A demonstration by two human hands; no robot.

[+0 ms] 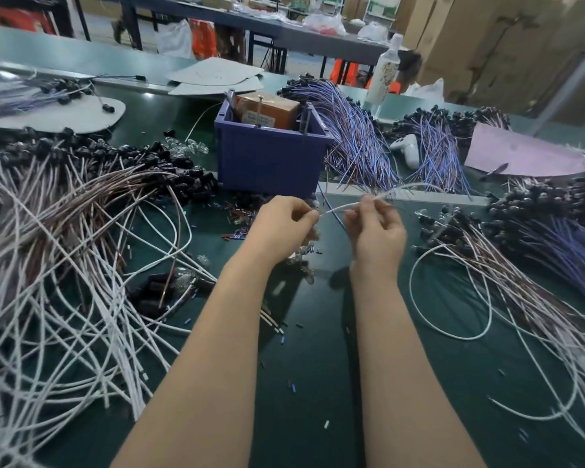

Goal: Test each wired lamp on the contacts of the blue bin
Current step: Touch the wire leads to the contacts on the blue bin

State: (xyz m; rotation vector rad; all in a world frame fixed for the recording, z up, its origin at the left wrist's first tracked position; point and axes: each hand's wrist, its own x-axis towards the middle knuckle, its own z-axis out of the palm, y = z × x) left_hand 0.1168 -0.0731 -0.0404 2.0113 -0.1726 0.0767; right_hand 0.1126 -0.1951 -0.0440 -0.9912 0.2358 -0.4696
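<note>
Pinching thin white lamp wire [338,208] in left hand [284,221] and right hand [375,228], before blue plastic bin [271,160]; likely next, ends onto its metal contacts [307,120].

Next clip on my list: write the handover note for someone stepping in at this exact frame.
Left hand pinches one end of a white wire; right hand pinches it further along. They hold it just in front of the blue bin, not touching its upright metal contacts.
Done: the frame does not show which lamps are tested.
Left: touch this wire to the contacts, then go through the heaps of wired lamps on both sides.
</note>
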